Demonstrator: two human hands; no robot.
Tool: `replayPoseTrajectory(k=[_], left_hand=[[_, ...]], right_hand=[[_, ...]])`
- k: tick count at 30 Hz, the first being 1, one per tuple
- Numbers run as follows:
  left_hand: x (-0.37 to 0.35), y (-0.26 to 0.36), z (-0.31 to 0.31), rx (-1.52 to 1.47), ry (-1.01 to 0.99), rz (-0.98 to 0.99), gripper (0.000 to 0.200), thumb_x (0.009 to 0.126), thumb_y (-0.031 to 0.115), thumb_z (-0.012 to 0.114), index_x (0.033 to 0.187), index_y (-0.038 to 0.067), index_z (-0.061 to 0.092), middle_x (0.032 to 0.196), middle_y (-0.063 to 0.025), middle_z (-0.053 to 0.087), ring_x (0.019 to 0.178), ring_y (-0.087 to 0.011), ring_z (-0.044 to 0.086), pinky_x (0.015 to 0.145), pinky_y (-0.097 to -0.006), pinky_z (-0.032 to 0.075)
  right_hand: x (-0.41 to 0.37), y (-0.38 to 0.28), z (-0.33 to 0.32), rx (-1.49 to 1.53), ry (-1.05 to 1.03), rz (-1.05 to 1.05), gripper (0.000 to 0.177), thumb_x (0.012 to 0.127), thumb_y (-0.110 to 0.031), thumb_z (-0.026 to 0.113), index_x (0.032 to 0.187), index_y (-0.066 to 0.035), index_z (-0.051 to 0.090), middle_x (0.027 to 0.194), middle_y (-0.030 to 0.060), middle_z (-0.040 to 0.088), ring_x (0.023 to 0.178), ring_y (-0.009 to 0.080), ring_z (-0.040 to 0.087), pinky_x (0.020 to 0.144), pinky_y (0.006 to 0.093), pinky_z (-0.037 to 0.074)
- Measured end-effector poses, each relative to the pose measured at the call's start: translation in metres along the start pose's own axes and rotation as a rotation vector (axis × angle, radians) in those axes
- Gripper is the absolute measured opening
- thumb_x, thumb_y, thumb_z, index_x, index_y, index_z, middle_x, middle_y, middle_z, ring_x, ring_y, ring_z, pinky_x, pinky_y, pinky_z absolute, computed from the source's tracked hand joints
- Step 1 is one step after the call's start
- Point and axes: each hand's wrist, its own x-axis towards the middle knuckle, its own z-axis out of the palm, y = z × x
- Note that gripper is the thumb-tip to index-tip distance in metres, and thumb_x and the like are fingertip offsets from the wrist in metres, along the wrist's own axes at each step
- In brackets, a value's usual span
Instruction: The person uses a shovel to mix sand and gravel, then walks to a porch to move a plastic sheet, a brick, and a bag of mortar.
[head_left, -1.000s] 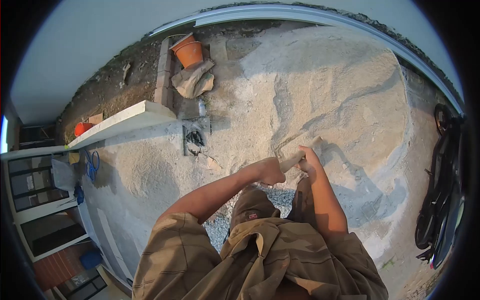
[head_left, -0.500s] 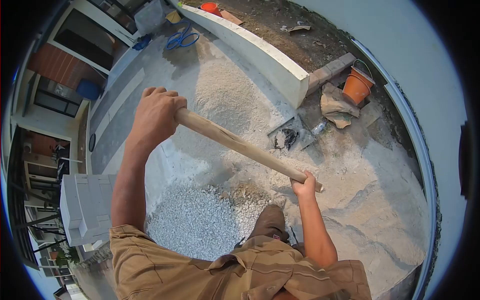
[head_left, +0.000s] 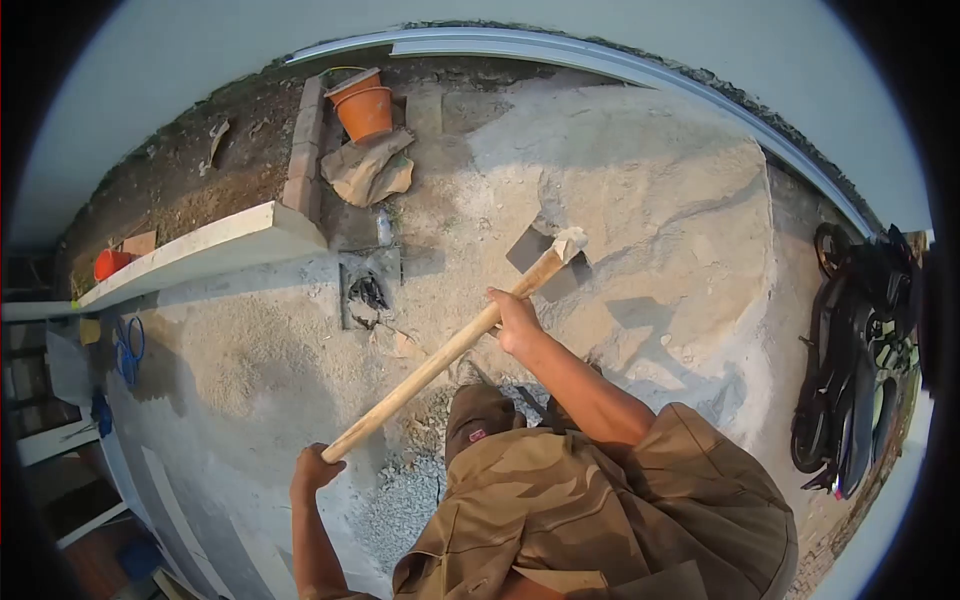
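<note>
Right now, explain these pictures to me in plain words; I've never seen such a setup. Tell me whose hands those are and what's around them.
There is no machine: these are a person's own bare hands, seen by one camera worn on the head, looking forward and down. The left hand grips a wooden handle near its lower end; the right hand grips it farther up. At the far end sits what looks like a flat blade. On the ground lie pale, sandy material and grey gravel. Beyond are an orange bucket and a crumpled brown sheet.
</note>
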Motion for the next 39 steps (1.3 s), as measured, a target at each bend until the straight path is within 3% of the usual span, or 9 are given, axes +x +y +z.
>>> replayPoseTrajectory(k=[4,8,11,15,21,23,26,33,39], left_hand=[[0.067,0.267,0.105,-0.235,-0.254,0.631,0.039,0.076,0.032,0.072,0.097,0.000,0.066,0.086,-0.0230,0.066,0.086,-0.0385,0.064,0.072,-0.0413,0.052],[0.020,0.572,0.085,-0.140,-0.287,1.055,0.052,0.076,0.044,0.072,0.098,-0.003,0.063,0.071,-0.0216,0.063,0.071,-0.0361,0.065,0.066,-0.0407,0.050],[-0.039,0.782,0.078,-0.229,-0.202,1.285,0.047,0.078,0.041,0.072,0.084,-0.004,0.061,0.067,-0.0145,0.061,0.063,-0.0238,0.060,0.062,-0.0372,0.048],[-0.046,0.965,0.172,-0.130,-0.318,1.308,0.046,0.075,0.036,0.067,0.090,-0.007,0.064,0.085,-0.0284,0.065,0.087,-0.0381,0.065,0.077,-0.0415,0.050],[0.015,0.913,0.372,0.206,-0.601,0.989,0.043,0.083,0.037,0.060,0.088,-0.005,0.064,0.082,-0.0233,0.065,0.082,-0.0321,0.065,0.070,-0.0400,0.052],[0.003,0.862,0.392,0.092,-0.761,0.636,0.037,0.084,0.033,0.060,0.079,-0.003,0.061,0.066,-0.0159,0.062,0.058,-0.0235,0.062,0.050,-0.0368,0.049],[-0.013,0.838,0.403,-0.045,-0.859,0.353,0.032,0.084,0.028,0.061,0.070,0.000,0.056,0.057,-0.0079,0.054,0.045,-0.0151,0.051,0.036,-0.0314,0.041],[-0.003,0.818,0.341,-0.017,-0.784,0.363,0.033,0.080,0.029,0.062,0.062,0.002,0.056,0.059,-0.0088,0.058,0.043,-0.0151,0.053,0.039,-0.0305,0.044],[-0.007,0.643,0.186,0.181,-0.663,0.669,0.040,0.070,0.027,0.059,0.077,-0.012,0.062,0.076,-0.0282,0.064,0.073,-0.0345,0.066,0.063,-0.0416,0.050]], right_hand=[[-0.058,-0.208,-0.123,0.024,0.105,-0.737,0.039,0.084,-0.013,0.066,0.112,0.000,0.043,0.091,0.0083,0.052,0.084,0.0178,0.054,0.080,0.0353,0.042],[-0.109,-0.359,-0.228,-0.237,0.406,-1.306,0.062,0.085,-0.013,0.064,0.136,-0.003,0.029,0.100,0.0139,0.056,0.085,0.0202,0.059,0.073,0.0348,0.049],[-0.124,-0.397,-0.275,-0.241,0.457,-1.284,0.078,0.087,-0.016,0.061,0.146,-0.008,0.011,0.102,0.0174,0.056,0.080,0.0212,0.062,0.068,0.0334,0.052],[-0.041,-0.435,-0.403,-0.489,0.773,-1.243,0.082,0.088,-0.018,0.056,0.148,-0.012,0.001,0.112,0.0256,0.056,0.088,0.0303,0.062,0.078,0.0376,0.050],[0.114,-0.301,-0.542,-0.481,0.768,-0.570,0.083,0.085,-0.020,0.050,0.148,-0.022,-0.005,0.117,0.0321,0.055,0.101,0.0428,0.060,0.090,0.0441,0.046],[0.151,-0.225,-0.570,-0.330,0.618,-0.346,0.069,0.083,-0.016,0.057,0.142,-0.005,0.022,0.103,0.0217,0.057,0.070,0.0261,0.060,0.056,0.0405,0.049],[0.166,-0.165,-0.612,-0.151,0.204,-0.029,0.040,0.083,-0.019,0.061,0.113,0.001,0.045,0.082,0.0133,0.056,0.063,0.0214,0.056,0.050,0.0371,0.044],[0.140,-0.191,-0.548,0.189,0.176,-0.070,0.026,0.082,-0.013,0.062,0.095,0.005,0.048,0.072,0.0123,0.053,0.057,0.0252,0.055,0.048,0.0395,0.044],[0.144,-0.130,-0.443,0.304,0.249,0.048,0.032,0.083,-0.014,0.062,0.107,0.002,0.046,0.095,0.0179,0.052,0.078,0.0334,0.058,0.066,0.0512,0.050]])
